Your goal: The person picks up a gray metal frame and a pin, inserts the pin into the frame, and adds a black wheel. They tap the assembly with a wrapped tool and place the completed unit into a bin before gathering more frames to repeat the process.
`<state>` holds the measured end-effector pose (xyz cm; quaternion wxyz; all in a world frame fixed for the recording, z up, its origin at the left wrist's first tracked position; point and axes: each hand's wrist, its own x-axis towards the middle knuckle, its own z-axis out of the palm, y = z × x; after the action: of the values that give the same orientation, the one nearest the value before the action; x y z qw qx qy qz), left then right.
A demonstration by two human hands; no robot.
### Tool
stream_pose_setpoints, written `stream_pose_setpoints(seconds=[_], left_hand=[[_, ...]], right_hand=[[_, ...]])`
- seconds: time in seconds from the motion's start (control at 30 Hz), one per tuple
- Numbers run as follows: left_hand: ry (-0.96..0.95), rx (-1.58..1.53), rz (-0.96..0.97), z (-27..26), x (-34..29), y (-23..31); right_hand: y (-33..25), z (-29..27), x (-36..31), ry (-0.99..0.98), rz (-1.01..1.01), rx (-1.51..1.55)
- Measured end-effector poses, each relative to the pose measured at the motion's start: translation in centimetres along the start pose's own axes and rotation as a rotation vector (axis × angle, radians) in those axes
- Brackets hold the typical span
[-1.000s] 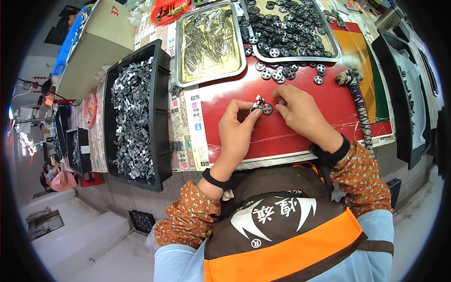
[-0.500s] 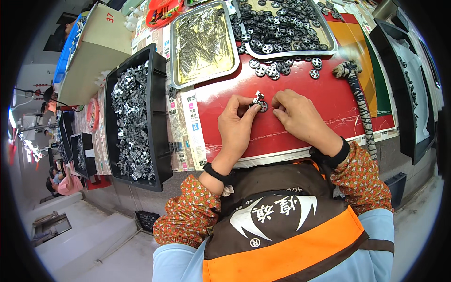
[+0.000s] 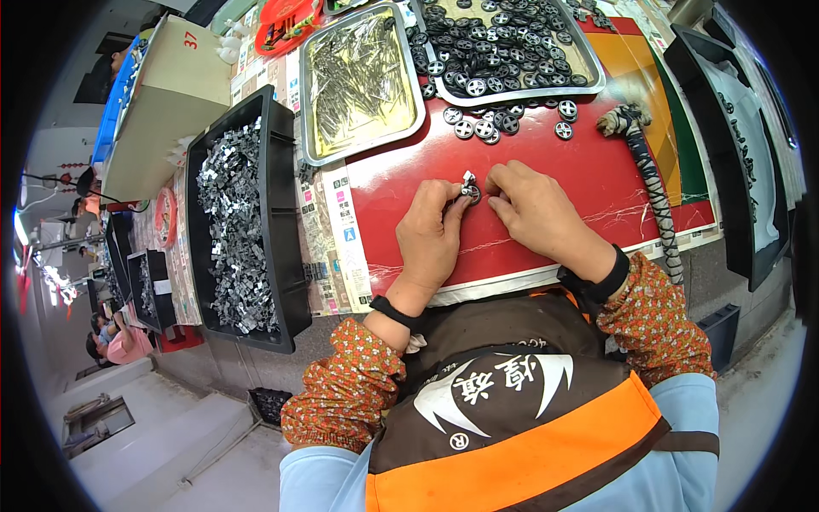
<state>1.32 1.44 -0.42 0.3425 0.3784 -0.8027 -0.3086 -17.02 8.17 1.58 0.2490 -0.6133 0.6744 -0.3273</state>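
Over the red board (image 3: 597,192), my left hand (image 3: 431,235) pinches a small caster wheel (image 3: 470,193) with a black rim and a bright metal bracket piece at its top. My right hand (image 3: 542,209) is close by on the wheel's right side, its thumb and fingers pressed together. Anything between those fingers is too small to make out. Several loose black wheels with silver spoked centres (image 3: 486,130) lie on the board beyond my hands.
Past the board stand a metal tray of thin pins (image 3: 358,77) and a metal tray (image 3: 520,96) heaped with wheels. A black bin (image 3: 290,222) of small metal brackets is at left. A cloth-wrapped hammer-like tool (image 3: 655,188) lies right, near another black bin (image 3: 729,171).
The view has shifted slightly. My right fingers have come a little closer to the wheel, and the wheel has turned within my left fingers.
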Motion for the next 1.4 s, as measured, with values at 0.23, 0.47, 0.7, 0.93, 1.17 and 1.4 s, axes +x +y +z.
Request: stream_pose_setpoints(seconds=[0.23,0.47,0.7,0.93,1.17,1.4], left_hand=[[-0.005,0.024,0.008,-0.1,0.0,0.0],[-0.006,0.078,0.009,-0.1,-0.2,-0.1],[0.014,0.038,0.002,-0.2,-0.2,-0.1],[0.034,0.001,0.034,-0.2,-0.3,-0.6],[0.056,-0.016,0.03,-0.3,-0.6,-0.6],[0.093,-0.049,0.041,0.1,-0.8,-1.1]], right_hand=[[1.1,-2.7,2.6,0.038,-0.037,-0.093],[0.4,-3.5,6.3,0.135,-0.119,-0.38],[1.4,-2.5,7.4,0.055,-0.154,-0.451],[1.8,-2.5,7.0,0.103,-0.295,-0.369],[-1.6,-1.5,4.4,0.271,-0.412,-0.28],[-3.2,0.2,1.9,0.171,-0.481,-0.3]])
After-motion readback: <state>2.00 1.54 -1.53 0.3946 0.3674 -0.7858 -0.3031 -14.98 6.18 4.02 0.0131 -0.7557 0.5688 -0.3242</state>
